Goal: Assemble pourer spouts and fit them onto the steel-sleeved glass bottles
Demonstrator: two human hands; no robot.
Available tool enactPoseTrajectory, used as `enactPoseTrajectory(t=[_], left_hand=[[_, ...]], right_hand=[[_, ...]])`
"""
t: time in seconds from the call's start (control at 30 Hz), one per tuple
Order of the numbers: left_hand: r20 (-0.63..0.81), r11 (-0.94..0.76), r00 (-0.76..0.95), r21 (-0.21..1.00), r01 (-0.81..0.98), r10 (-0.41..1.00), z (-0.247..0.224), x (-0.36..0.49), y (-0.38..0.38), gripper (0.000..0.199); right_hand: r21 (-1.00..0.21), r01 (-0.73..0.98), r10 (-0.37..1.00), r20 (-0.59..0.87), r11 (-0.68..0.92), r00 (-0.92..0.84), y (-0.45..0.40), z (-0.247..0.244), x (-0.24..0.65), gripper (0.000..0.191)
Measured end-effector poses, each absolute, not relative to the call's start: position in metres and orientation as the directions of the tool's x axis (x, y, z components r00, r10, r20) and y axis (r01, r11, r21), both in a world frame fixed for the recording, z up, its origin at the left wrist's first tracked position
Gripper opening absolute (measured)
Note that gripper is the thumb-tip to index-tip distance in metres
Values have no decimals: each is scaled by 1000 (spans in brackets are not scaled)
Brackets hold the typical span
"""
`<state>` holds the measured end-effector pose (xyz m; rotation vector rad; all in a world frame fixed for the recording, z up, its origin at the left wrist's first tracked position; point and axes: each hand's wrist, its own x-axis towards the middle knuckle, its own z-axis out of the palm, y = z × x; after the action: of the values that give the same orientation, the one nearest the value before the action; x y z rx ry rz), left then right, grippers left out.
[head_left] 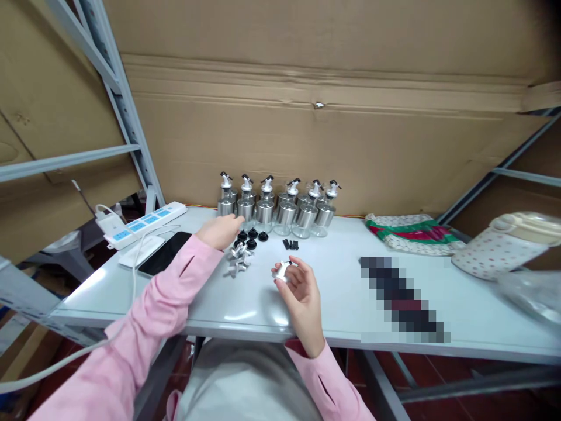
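In my right hand [304, 292], thumb and fingers pinch a silver pour spout [283, 270] with a small black piece at its top. My left hand [221, 232] reaches over several black stoppers [252, 233]; its fingers are curled together, and whatever they grip is hidden. Just in front of those stoppers lies a small heap of loose silver spouts [239, 258]. Some small black flip pieces [290, 244] rest beyond my right hand. Behind everything stand rows of glass bottles [287, 216] with steel sleeves and spouts fitted on top.
A power strip [149, 222] and a dark phone [164, 254] lie at the left of the white table [342, 292]. To the right are a patterned cloth bag [416, 234], a pixelated patch and a dotted container [495, 248]. Cardboard [333, 140] walls the back.
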<state>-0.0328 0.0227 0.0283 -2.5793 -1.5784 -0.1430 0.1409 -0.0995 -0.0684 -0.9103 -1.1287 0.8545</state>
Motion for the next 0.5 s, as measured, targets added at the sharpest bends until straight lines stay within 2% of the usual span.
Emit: enactPoseTrajectory(t=[0.07, 0.17, 0.27, 0.4, 0.5], left_hand=[[74, -477, 480, -55, 877, 874, 24, -28, 43, 30], [51, -461, 459, 16, 887, 887, 9, -24, 64, 31], [54, -482, 479, 75, 873, 876, -10, -27, 78, 28], [106, -495, 484, 159, 854, 869, -30, -35, 91, 22], [174, -493, 464, 208, 845, 869, -36, -39, 91, 15]], right_hand=[[-924, -9, 902, 371, 382, 223, -99, -70, 142, 40], [-904, 163, 869, 426, 396, 250, -99, -60, 149, 43], [-845, 244, 842, 518, 476, 152, -92, -30, 161, 49], [-649, 357, 710, 702, 672, -59, -63, 16, 175, 37], [-486, 458, 617, 763, 744, -192, -31, 24, 184, 34]])
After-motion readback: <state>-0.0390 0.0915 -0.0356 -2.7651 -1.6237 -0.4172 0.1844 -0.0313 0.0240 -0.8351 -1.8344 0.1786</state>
